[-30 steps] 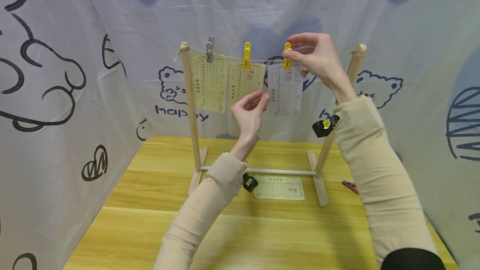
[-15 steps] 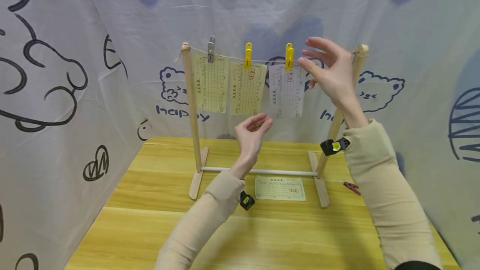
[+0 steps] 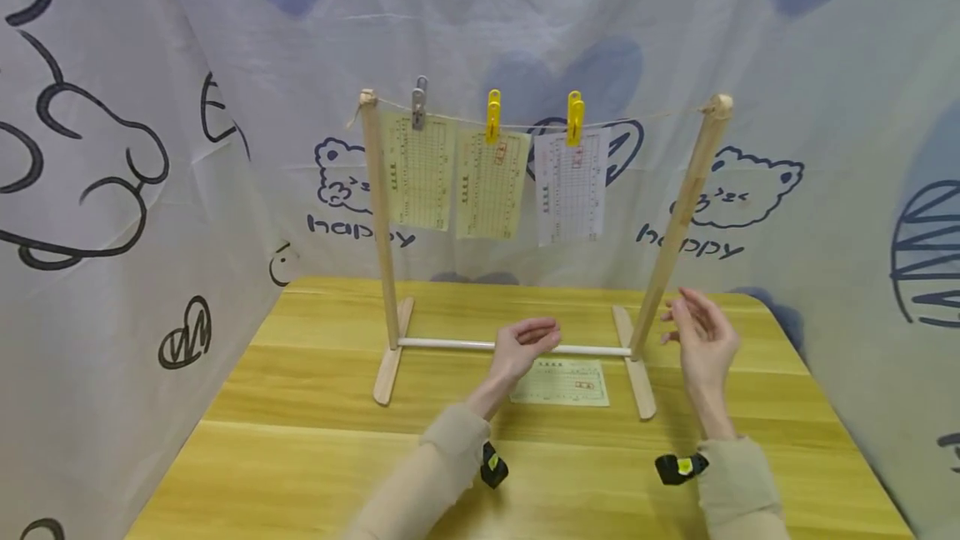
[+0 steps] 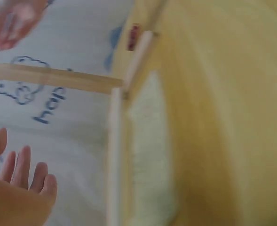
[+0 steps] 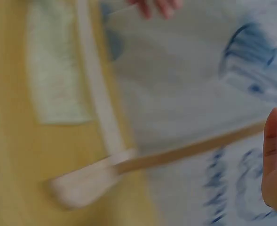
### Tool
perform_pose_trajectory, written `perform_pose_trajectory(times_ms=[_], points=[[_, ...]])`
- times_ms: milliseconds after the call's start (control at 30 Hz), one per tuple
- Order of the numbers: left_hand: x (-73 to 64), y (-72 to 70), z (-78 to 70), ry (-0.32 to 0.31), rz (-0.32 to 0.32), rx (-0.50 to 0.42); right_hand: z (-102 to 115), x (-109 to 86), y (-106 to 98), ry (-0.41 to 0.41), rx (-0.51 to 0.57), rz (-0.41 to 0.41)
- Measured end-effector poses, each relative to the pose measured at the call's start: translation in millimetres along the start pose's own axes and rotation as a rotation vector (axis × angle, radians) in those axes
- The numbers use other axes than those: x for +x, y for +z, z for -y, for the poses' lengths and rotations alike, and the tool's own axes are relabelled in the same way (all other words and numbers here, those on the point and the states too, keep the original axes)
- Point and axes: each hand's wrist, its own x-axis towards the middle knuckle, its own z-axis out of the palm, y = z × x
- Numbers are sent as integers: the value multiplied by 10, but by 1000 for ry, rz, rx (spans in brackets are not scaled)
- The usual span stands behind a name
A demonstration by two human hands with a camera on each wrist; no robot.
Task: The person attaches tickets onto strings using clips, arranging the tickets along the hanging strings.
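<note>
Three printed paper slips hang from a string point(image 3: 637, 117). A grey clothespin point(image 3: 418, 104) holds the left slip point(image 3: 416, 177), a yellow clothespin point(image 3: 492, 117) the middle slip point(image 3: 491, 190), and another yellow clothespin point(image 3: 574, 117) the whitish right slip point(image 3: 572, 194). My left hand point(image 3: 525, 348), loosely bent and holding nothing, is over the white crossbar point(image 3: 442, 344), overlapping a greenish slip point(image 3: 562, 390) on the table. My right hand point(image 3: 705, 348), empty with relaxed fingers, is beside the right post point(image 3: 678, 227). A dark red clothespin point(image 4: 133, 36) lies on the table in the left wrist view.
The wooden stand's left post point(image 3: 384, 223) and its feet, left foot point(image 3: 392, 365) and right foot point(image 3: 637, 373), rise from the wood-grain table point(image 3: 300, 457). Behind hangs a pale cloth point(image 3: 465, 23) with drawn bears and hearts.
My right hand has let go of the right yellow clothespin and dropped to beside the right post. My left hand has come down from near the hanging slips to crossbar height.
</note>
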Motion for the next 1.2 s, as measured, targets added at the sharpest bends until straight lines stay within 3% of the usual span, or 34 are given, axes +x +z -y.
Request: perform_pose_trajectory(times_ms=[167,300,400,600,933,1200], points=[[-52,45,361,-58,102,11,-466,-396,-467,244,-34,-166],[-73,81,491,-91,148,2,-622,-566,-677,423,-37,-255],[-63,91,545,-105,183,-5,-687,-617,-767,499,-16,-256],[-25,79,652,-109,244,-10,-787,-667,-856,543,-7,-214],[5,-4,780,-116,268,29,-842,-661,-923,564,-23,-199],[-44,-189,772,-135,289,12,-818,-660,-977,587,-31,-165]])
